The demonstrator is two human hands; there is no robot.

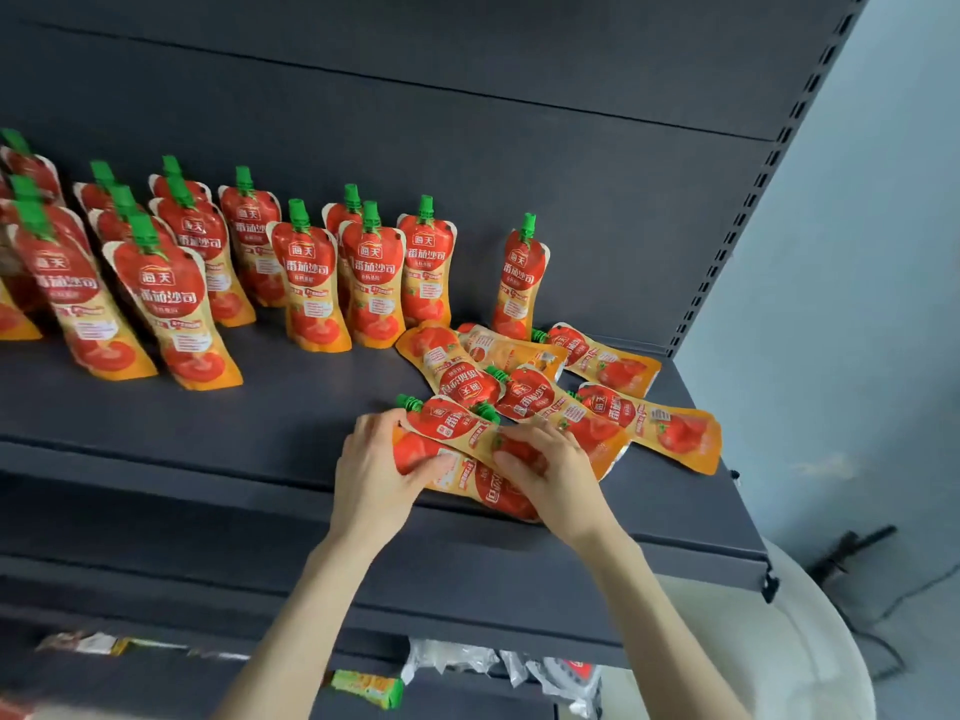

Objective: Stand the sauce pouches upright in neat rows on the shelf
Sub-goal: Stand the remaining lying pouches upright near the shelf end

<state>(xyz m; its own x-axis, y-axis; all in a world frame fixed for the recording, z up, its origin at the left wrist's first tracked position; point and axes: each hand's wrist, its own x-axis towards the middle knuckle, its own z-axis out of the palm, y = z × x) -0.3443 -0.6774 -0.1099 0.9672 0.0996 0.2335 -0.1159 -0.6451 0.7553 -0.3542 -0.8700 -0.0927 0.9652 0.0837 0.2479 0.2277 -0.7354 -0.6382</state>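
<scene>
Red and orange foil marks the top pouch (457, 426), which lies flat near the front edge of the shelf (260, 418), low in the middle of the frame. Its long axis runs from upper left to lower right, with the green cap (410, 402) at the upper left end. It overlaps a lower pouch (467, 480) that lies the opposite way, tomato picture to the left.

Our left hand (374, 465) curls round the left end, thumb pressed on the lower pouch. Our right hand (556, 475) grips the top pouch's base end with bent fingers. We judge that standing it means swinging the cap end up while the right hand sets the base down.

White characters on the red labels read 海天 and 番茄沙司; the smaller print is too small to read.

Just above and right of our hands, loose pouches (524, 392) lie flat in a heap. Standing pouches (311, 278) fill the left and centre in rows, and a lone pouch (519, 278) stands apart to their right, leaving a gap we judge likely to be filled next.

Blurred packets (363, 688) sit on the shelf below.
</scene>
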